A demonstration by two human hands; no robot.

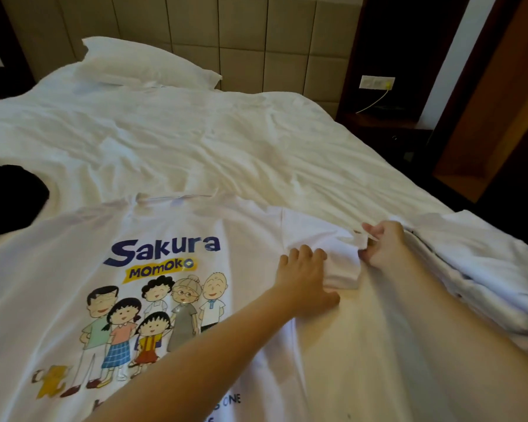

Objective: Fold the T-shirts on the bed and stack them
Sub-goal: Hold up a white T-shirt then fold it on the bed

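White bed (195, 141), rumpled sheet. Black garment (9, 196) at left edge. Printed T-shirt (73, 254) lies flat, face up, before you. Your left hand (305, 278) presses flat beside its sleeve (314, 233); your right hand (381, 243) pinches the sleeve hem. Folded pile (476, 269) just right.

You have: 1 printed T-shirt (165, 233), 1 folded stack (476, 269) at right, 1 black garment (9, 202) at left, 1 pillow (141, 62).

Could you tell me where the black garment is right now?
Head view, far left: the black garment lies on the bed, beside the shoulder of the printed T-shirt.
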